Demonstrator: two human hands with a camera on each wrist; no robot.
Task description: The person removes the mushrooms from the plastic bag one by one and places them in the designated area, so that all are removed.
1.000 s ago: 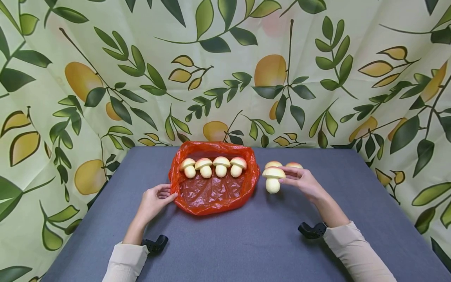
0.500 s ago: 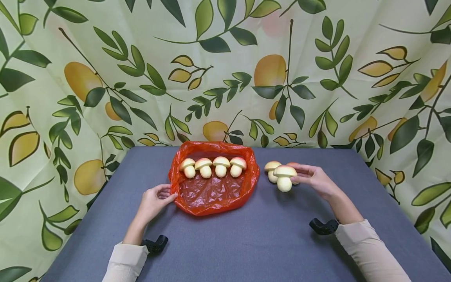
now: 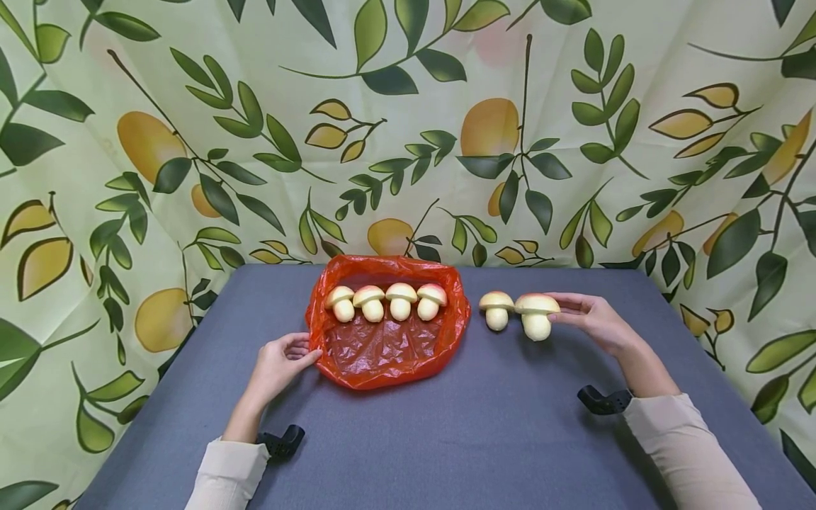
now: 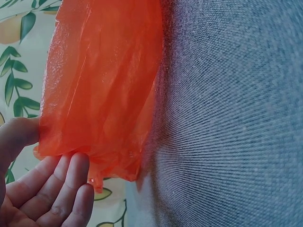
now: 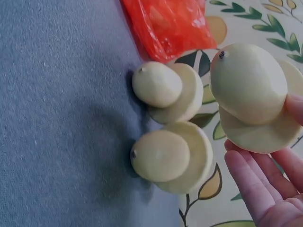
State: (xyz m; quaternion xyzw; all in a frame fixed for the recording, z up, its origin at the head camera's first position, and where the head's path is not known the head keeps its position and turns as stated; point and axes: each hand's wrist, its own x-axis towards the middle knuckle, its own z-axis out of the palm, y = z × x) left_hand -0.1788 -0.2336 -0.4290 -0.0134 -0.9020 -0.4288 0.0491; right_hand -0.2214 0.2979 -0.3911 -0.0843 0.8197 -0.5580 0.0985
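Observation:
A red plastic bag (image 3: 389, 381) lies with its mouth wide and its rim rolled, and several toy mushrooms (image 3: 400, 302) stand in a row inside it. My left hand (image 3: 280, 367) pinches the bag's left rim between thumb and fingers; the left wrist view shows the thumb and fingertips on the red film (image 4: 104, 85). To the right of the bag, my right hand (image 3: 596, 322) holds a mushroom (image 3: 536, 319) by its cap, raised above the table. Two more mushrooms (image 5: 158, 85) stand on the table beyond it; in the head view the held one hides one of them.
A blue-grey cloth (image 3: 408, 446) covers the table. Behind it hangs a curtain (image 3: 408, 142) printed with leaves and fruit. A black wrist camera (image 3: 283, 440) sits on the left forearm, another black camera (image 3: 604, 400) on the right.
My right hand has moved to the right with the mushroom, from in front of the left standing mushroom to in front of the right one. The left hand stays on the bag.

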